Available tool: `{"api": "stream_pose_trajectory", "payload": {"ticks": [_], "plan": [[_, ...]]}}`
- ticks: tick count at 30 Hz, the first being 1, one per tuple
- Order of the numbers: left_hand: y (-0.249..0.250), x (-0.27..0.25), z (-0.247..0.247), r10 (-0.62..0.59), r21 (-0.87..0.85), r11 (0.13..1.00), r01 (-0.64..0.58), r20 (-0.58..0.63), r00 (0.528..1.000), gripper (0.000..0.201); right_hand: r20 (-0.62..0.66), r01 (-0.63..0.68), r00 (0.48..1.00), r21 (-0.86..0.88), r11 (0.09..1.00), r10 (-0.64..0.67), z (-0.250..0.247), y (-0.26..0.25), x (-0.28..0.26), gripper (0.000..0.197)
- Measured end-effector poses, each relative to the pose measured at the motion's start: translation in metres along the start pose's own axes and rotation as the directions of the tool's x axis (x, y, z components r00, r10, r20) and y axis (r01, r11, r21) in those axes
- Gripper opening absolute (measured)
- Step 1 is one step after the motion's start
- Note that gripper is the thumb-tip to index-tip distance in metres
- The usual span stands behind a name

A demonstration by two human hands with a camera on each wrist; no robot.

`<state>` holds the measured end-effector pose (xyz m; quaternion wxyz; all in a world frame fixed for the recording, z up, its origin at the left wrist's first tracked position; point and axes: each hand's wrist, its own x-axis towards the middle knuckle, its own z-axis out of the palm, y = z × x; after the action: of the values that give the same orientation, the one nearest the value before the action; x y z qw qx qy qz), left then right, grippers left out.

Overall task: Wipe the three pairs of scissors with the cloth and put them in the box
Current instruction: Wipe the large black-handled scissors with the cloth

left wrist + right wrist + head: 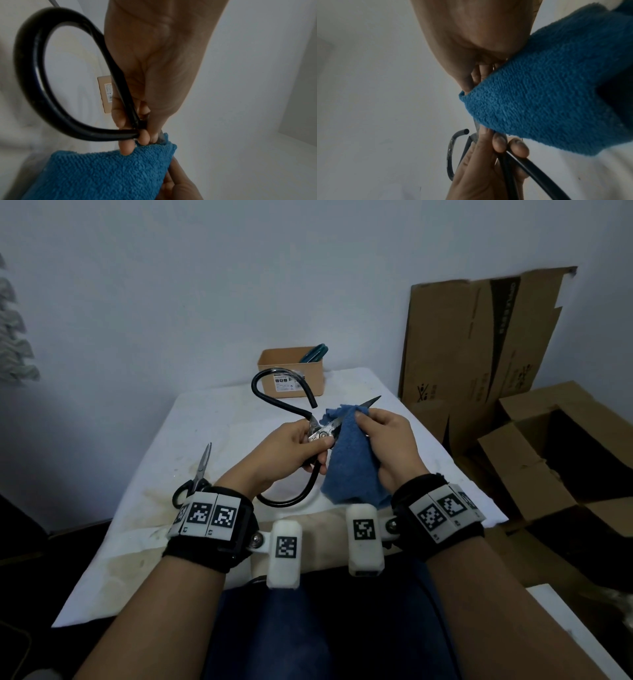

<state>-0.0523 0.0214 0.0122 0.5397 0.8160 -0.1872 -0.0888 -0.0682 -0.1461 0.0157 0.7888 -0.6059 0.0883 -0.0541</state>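
Observation:
Above the middle of the table my left hand (291, 446) grips large scissors (274, 385) with wide black loop handles near their pivot (322, 434). My right hand (383, 440) holds a blue cloth (352, 467) folded around the blades; only the dark tip (375, 400) pokes out. The left wrist view shows a black handle loop (34, 86) and the cloth (106, 174) under my fingertips (126, 148). The right wrist view shows the cloth (547, 94) wrapped over the blade. Small black-handled scissors (198, 474) lie on the table at the left. A cardboard box (291, 374) at the far edge holds teal-handled scissors (313, 354).
The white table (212, 419) is stained near its front. Flattened cardboard (479, 344) leans on the wall at the right, and open cartons (555, 460) stand on the floor beside the table. A wall is close behind the box.

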Motion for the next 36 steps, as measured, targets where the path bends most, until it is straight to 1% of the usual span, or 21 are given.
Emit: {"api": "stream_pose_trajectory", "payload": {"ticks": [3,7,11,21,24,26,28,30,31,33,34,36], "plan": [[0.002,0.0,-0.002,0.001,0.056,0.998,-0.002,0.014,1.0,0.014,-0.034,-0.01,0.999,0.057,0.998,0.012,0.001,0.003,0.0,0.017],[0.005,0.0,-0.003,-0.01,0.089,0.996,0.007,0.031,0.999,0.015,-0.076,-0.027,0.996,0.114,0.993,0.036,0.001,0.006,0.002,0.019],[0.007,-0.001,-0.004,-0.008,0.102,0.995,0.004,0.045,0.999,0.015,-0.127,-0.003,0.992,0.14,0.99,0.021,-0.004,0.007,0.005,0.018],[0.007,-0.001,-0.009,-0.014,0.106,0.994,0.007,0.067,0.998,0.018,-0.171,0.056,0.985,0.201,0.978,-0.021,-0.014,0.005,0.011,0.019],[0.006,-0.002,-0.01,-0.012,0.083,0.996,0.007,0.059,0.998,0.019,-0.232,0.09,0.972,0.19,0.978,-0.044,-0.02,0.003,0.017,0.014],[0.003,-0.003,-0.013,-0.018,0.039,0.999,0.018,0.004,1.0,0.018,-0.32,0.132,0.945,0.188,0.973,-0.067,-0.027,-0.001,0.021,0.012],[0.0,-0.002,-0.017,-0.029,-0.021,0.999,0.028,-0.07,0.997,0.016,-0.401,0.184,0.911,0.196,0.963,-0.092,-0.035,-0.007,0.024,0.016],[-0.001,-0.001,-0.02,-0.036,-0.063,0.998,0.029,-0.116,0.993,0.016,-0.459,0.263,0.875,0.181,0.948,-0.155,-0.039,-0.015,0.028,0.007],[0.0,0.0,-0.021,-0.037,-0.073,0.997,0.028,-0.133,0.99,0.015,-0.49,0.31,0.846,0.13,0.942,-0.211,-0.04,-0.02,0.029,0.007],[0.002,0.002,-0.02,-0.034,-0.08,0.997,0.021,-0.165,0.986,0.013,-0.536,0.413,0.764,-0.019,0.91,-0.358,-0.039,-0.03,0.031,0.017],[0.003,0.003,-0.02,-0.03,-0.078,0.997,0.017,-0.18,0.983,0.013,-0.535,0.458,0.731,-0.076,0.886,-0.424,-0.037,-0.035,0.031,0.018],[0.006,0.004,-0.021,-0.019,-0.052,0.999,0.009,-0.208,0.978,0.012,-0.503,0.517,0.69,-0.161,0.841,-0.52,-0.034,-0.041,0.031,0.019]]}}
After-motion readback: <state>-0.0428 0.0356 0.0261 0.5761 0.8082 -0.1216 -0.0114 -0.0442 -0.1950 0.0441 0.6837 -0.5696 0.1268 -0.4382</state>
